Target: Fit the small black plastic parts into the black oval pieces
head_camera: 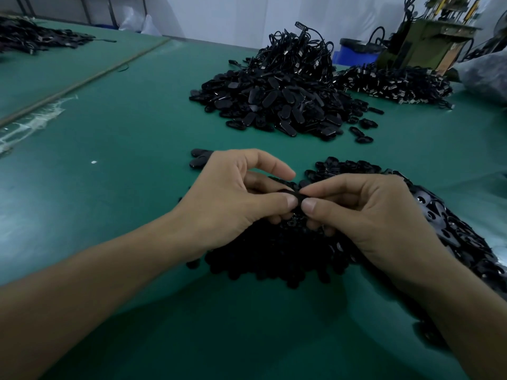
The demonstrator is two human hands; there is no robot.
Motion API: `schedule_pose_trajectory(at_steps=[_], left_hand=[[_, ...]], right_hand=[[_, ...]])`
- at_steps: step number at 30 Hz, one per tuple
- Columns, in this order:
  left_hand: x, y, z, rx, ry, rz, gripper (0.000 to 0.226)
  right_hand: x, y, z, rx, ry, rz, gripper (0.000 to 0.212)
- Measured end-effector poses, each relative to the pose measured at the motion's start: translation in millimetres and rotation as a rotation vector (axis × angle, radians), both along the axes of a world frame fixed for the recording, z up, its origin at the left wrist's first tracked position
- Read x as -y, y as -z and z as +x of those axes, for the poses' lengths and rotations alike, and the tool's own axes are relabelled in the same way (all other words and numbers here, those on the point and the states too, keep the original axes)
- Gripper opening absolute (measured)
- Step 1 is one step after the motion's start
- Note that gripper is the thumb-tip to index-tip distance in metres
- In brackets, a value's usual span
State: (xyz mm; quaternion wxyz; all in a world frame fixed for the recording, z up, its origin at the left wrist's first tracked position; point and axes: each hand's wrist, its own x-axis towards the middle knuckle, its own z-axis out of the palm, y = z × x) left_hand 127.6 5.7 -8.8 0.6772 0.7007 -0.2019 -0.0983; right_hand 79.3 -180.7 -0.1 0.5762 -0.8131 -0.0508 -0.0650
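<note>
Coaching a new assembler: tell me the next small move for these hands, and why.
Probably press both thumbs together to seat the small part. The left hand and right hand both pinch one black oval piece above the near pile, thumb tips meeting on it; that part is hidden, so seating cannot be confirmed.

1 black oval piece [297,198] is pinched between the thumb tips of the left hand [227,198] and right hand [370,215], just above the near heap [274,256] of dark parts spread low on the worktop [123,133]. Beyond the near heap, well apart, rises a taller far heap [274,105] of glossy ovals. 2 loose ovals [199,157] lie just off its far-left edge.
</note>
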Motion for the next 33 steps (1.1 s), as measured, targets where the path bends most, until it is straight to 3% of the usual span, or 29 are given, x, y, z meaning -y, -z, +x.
schedule_pose_trajectory(at_steps=[11,26,29,33], left_hand=[[1,5,0,0.011,-0.027,-0.004,0.029],[-1,5,6,0.175,-0.053,0.088,0.02],[-9,4,18,0.212,-0.157,0.083,0.019],[-37,8,50,0.269,-0.427,0.139,0.026]], right_hand=[[-3,-1,3,-0.019,0.031,-0.05,0.007],[-3,2,4,0.031,0.006,-0.043,0.006],[7,4,7,0.134,0.113,-0.277,0.019],[29,4,9,0.204,0.333,-0.835,0.029]])
